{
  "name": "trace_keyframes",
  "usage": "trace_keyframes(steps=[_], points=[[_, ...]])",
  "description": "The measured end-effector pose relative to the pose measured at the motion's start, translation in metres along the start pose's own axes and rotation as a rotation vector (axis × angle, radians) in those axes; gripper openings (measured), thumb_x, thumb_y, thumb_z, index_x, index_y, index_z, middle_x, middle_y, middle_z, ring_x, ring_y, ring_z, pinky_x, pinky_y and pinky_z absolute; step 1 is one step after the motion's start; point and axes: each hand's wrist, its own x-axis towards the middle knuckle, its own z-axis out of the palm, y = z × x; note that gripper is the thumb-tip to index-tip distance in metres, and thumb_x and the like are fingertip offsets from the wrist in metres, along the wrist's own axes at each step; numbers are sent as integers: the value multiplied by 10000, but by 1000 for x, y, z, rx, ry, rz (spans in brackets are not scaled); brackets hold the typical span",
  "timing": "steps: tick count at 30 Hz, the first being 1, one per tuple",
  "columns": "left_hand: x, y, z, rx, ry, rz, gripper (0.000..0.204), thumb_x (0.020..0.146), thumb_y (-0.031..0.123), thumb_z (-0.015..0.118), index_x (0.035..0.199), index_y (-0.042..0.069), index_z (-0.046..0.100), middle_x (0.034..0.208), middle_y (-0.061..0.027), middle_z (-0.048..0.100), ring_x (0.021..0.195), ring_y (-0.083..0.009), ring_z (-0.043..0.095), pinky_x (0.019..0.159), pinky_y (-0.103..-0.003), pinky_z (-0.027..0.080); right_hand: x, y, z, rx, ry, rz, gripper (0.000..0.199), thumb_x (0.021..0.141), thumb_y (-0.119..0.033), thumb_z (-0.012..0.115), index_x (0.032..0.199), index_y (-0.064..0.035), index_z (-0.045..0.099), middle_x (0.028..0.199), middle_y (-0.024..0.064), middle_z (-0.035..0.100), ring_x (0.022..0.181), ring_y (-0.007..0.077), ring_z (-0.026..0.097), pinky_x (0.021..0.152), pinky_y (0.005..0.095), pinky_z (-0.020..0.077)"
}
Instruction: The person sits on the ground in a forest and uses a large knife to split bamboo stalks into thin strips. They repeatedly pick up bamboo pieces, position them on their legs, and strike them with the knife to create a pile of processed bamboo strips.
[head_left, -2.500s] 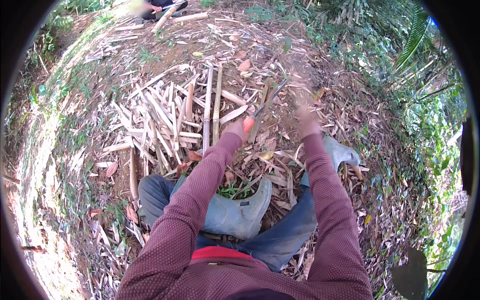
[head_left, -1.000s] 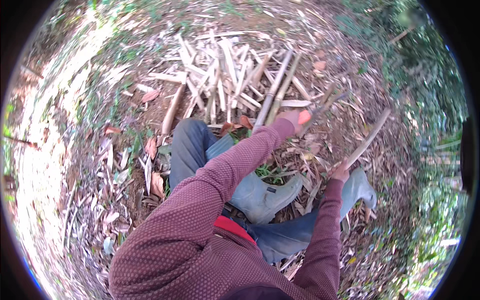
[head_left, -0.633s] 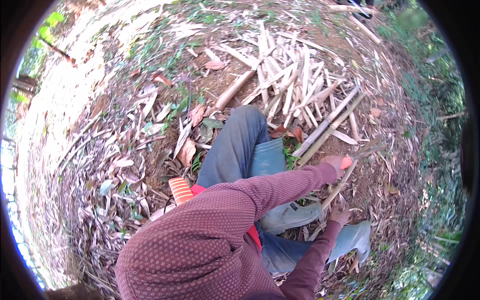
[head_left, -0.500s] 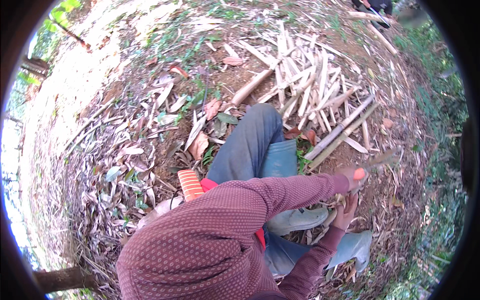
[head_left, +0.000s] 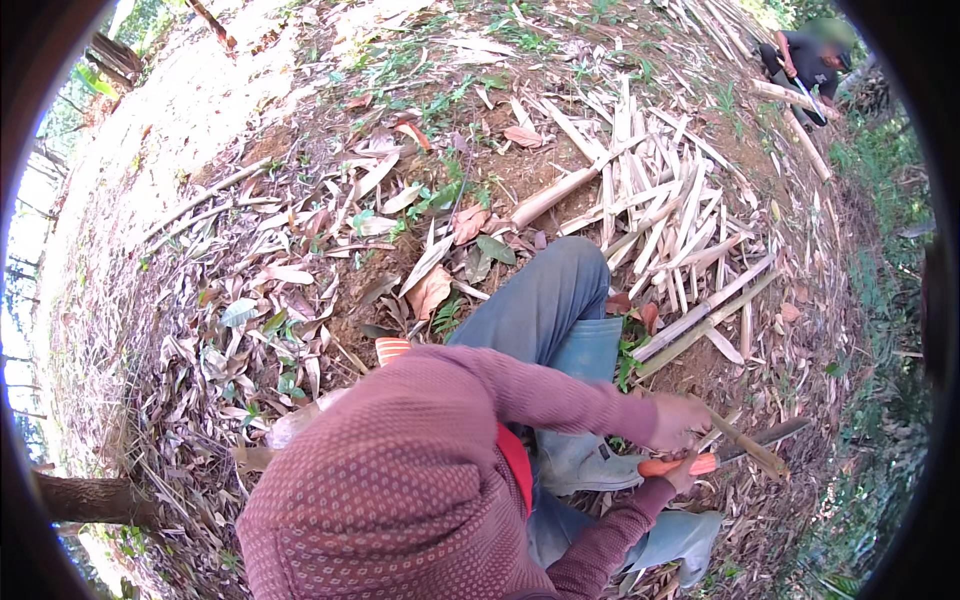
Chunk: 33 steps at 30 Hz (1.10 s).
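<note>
My left hand (head_left: 676, 422) is closed around a short split stick (head_left: 752, 447) that looks like bamboo and points to the right. Just below it, my right hand (head_left: 684, 473) grips the orange handle of a long knife (head_left: 704, 463). The dark blade reaches right, crossing behind the stick. Both hands are close together over my boots (head_left: 585, 465), and some fingers are hard to make out. A pile of pale split sticks (head_left: 670, 205) lies beyond my bent knee. Two longer poles (head_left: 705, 318) rest side by side at its near edge.
Dry leaves (head_left: 290, 300) cover the ground on the left. Another person (head_left: 808, 62) sits at the far upper right with a long-bladed tool. A thick pale stick (head_left: 560, 195) lies against the pile. An orange striped object (head_left: 391, 350) shows beside my waist.
My left hand has come down and left, and the knife's orange handle now shows in my right hand. The view has shifted, bringing more of the other person into sight.
</note>
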Motion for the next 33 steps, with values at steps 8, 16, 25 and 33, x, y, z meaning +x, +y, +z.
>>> trace_keyframes(steps=[8, 16, 25, 33], points=[[-174, -117, -328, 364, 965, -521, 279, 828, 13, 509, 1097, 71, 558, 985, -122, 618, 871, -206, 596, 771, -314, 480, -81, -107, -7, -55, -186, -327, 350, 741, -220, 676, 950, 1, 503, 649, 61, 478, 498, 152, 468, 431, 271, 402], [-118, -66, -240, 615, 633, -289, 375, 861, 170, 546, 1211, 47, 490, 1035, -130, 580, 943, -282, 556, 879, -394, 403, -95, -141, -4, -17, -192, -598, 328, 776, -58, 589, 1081, 2, 486, 672, 56, 516, 526, 121, 511, 461, 265, 428], [-73, -77, -191, 860, 201, -217, 461, 795, 209, 577, 1231, 88, 492, 1266, -126, 449, 1231, -325, 361, 1025, -444, 270, -155, -431, -131, -172, 63, -1551, 263, 834, -264, 563, 746, -17, 564, 682, 80, 599, 567, 187, 544, 572, 287, 464], [-73, -78, -189, 908, 209, -248, 435, 795, 206, 564, 1200, 56, 508, 1256, -150, 464, 1216, -341, 378, 1021, -439, 278, 56, -158, -29, -578, 218, -845, 323, 767, -332, 641, 754, -14, 586, 614, 94, 594, 538, 172, 595, 513, 303, 480]])
